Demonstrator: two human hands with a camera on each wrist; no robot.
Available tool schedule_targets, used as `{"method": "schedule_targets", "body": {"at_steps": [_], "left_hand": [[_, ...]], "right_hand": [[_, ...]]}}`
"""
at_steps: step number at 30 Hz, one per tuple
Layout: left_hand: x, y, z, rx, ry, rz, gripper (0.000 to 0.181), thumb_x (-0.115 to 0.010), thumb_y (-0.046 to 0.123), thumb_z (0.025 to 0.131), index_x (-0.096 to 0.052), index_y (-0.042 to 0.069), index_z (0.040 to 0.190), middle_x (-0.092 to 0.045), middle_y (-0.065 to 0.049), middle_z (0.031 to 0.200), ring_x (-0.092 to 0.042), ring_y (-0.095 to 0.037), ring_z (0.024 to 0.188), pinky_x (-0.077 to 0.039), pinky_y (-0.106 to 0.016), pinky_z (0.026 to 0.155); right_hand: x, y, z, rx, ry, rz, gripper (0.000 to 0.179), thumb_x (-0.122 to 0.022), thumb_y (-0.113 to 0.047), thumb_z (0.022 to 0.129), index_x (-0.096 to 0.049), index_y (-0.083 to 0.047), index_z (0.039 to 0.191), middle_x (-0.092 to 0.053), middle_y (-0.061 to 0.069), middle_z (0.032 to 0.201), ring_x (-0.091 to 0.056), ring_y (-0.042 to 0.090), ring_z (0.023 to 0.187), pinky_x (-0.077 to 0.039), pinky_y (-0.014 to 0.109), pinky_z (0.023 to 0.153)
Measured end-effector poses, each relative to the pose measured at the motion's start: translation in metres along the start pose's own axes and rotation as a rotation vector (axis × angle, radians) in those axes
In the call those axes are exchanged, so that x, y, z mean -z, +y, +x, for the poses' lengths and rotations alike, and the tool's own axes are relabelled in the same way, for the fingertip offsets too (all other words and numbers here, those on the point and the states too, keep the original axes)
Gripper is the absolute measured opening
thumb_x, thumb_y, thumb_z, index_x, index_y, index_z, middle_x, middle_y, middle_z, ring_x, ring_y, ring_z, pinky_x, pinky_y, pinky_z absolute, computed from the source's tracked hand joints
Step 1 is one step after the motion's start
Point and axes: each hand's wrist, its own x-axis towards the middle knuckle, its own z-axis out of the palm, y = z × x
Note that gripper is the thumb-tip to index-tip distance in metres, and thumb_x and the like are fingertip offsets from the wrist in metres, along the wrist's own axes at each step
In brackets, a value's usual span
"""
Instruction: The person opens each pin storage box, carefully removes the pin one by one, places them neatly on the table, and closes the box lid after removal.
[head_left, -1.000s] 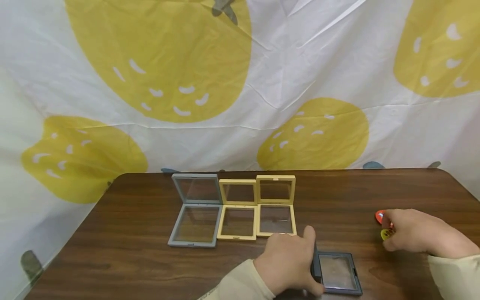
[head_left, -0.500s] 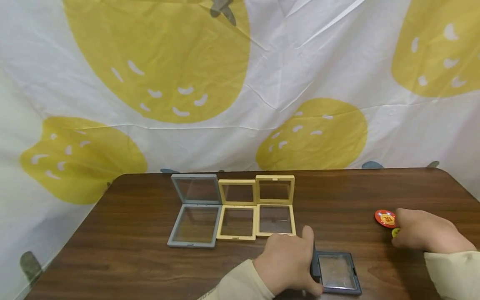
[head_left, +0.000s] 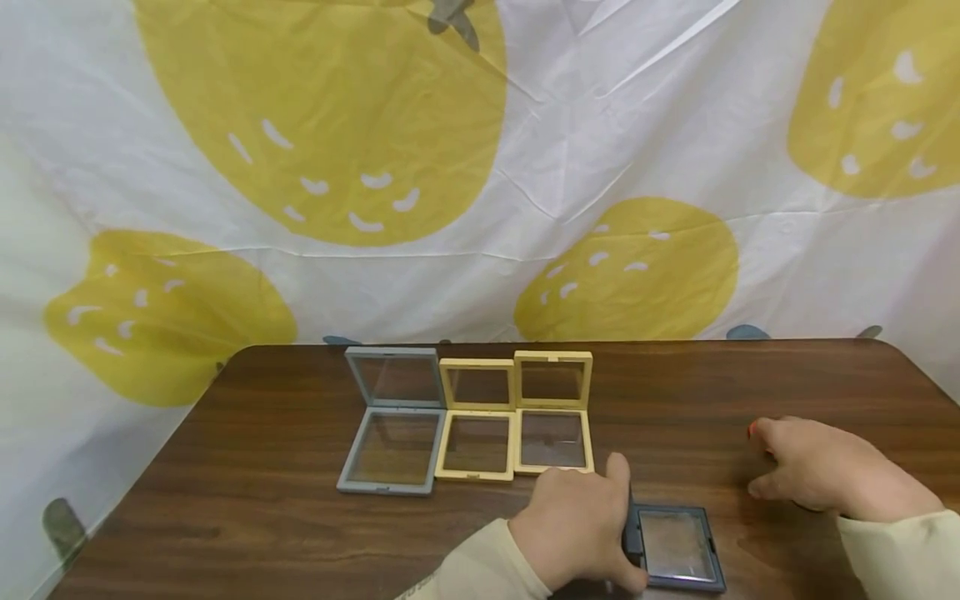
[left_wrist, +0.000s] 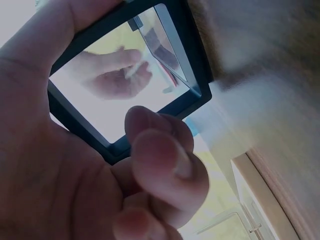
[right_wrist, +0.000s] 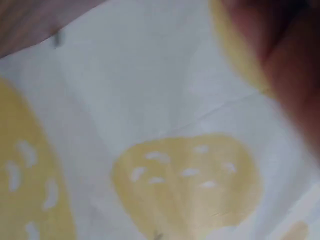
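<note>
My left hand (head_left: 570, 521) grips the raised lid of a small dark-rimmed display frame (head_left: 714, 554) that lies unfolded at the table's front. In the left wrist view, the thumb lies along the dark rim (left_wrist: 197, 55) and the other fingers curl nearby; a hand shows through the clear pane. My right hand (head_left: 832, 467) is low over the table at the right, thumb and forefinger apart at the tips. Under it, a sliver of a red disc (head_left: 752, 430) shows. Whether the fingers hold it is hidden. The right wrist view catches only blurred fingers (right_wrist: 295, 55).
Left of the dark frame stand three unfolded frames: a grey-blue one (head_left: 384, 488), a pale yellow one (head_left: 474, 477) and another pale yellow one (head_left: 589, 442). They touch side by side. A lemon-patterned cloth (head_left: 420, 292) hangs behind the brown table (head_left: 225, 500).
My right hand has drawn back slightly right, then come left over the red disc, covering most of it. The small yellow disc is now out of sight. My left hand has stayed put.
</note>
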Motion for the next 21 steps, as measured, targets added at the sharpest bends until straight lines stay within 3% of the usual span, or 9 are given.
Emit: {"method": "schedule_targets", "body": {"at_steps": [2, 4, 9, 11, 21], "left_hand": [[0.000, 0.001, 0.000, 0.006, -0.001, 0.005, 0.077, -0.077, 0.067, 0.055, -0.035, 0.021, 0.099, -0.054, 0.010, 0.054, -0.047, -0.009, 0.046, -0.035, -0.028, 0.045], [0.000, 0.001, 0.000, 0.009, 0.005, 0.009, 0.077, -0.077, 0.068, 0.055, -0.036, 0.020, 0.100, -0.055, 0.009, 0.055, -0.048, -0.009, 0.046, -0.035, -0.028, 0.045], [0.001, 0.001, -0.001, 0.002, 0.014, 0.001, 0.074, -0.077, 0.066, 0.056, -0.037, 0.020, 0.098, -0.058, 0.009, 0.057, -0.050, -0.010, 0.046, -0.035, -0.028, 0.045], [0.001, 0.002, -0.001, -0.008, 0.007, -0.001, 0.072, -0.076, 0.065, 0.058, -0.038, 0.021, 0.100, -0.057, 0.009, 0.057, -0.049, -0.010, 0.045, -0.035, -0.029, 0.044], [0.002, 0.005, 0.001, -0.044, -0.021, -0.053, 0.074, -0.076, 0.062, 0.065, -0.037, 0.025, 0.117, -0.058, 0.009, 0.060, -0.049, -0.009, 0.045, -0.037, -0.028, 0.042]], "right_hand": [[-0.003, -0.017, 0.000, 0.118, -0.015, 0.044, 0.055, -0.079, -0.034, 0.071, -0.059, -0.001, 0.110, -0.068, 0.008, 0.105, -0.063, 0.030, 0.097, -0.050, 0.049, 0.078], [-0.009, -0.035, -0.001, 0.220, -0.030, 0.098, 0.052, -0.081, -0.032, 0.069, -0.061, -0.005, 0.108, -0.069, 0.003, 0.102, -0.064, 0.023, 0.094, -0.051, 0.043, 0.079], [-0.020, -0.062, 0.002, 0.328, -0.038, 0.103, 0.022, -0.079, -0.024, 0.071, -0.060, -0.020, 0.082, -0.055, -0.012, 0.070, -0.047, 0.003, 0.063, -0.038, 0.024, 0.057], [-0.023, -0.065, 0.003, 0.329, -0.031, 0.093, 0.020, -0.078, -0.021, 0.072, -0.057, -0.021, 0.076, -0.049, -0.011, 0.064, -0.042, 0.003, 0.058, -0.034, 0.023, 0.054], [-0.028, -0.058, 0.009, 0.284, -0.118, 0.133, 0.020, -0.076, -0.017, 0.073, -0.056, -0.020, 0.071, -0.052, -0.009, 0.064, -0.044, 0.005, 0.058, -0.035, 0.024, 0.053]]}}
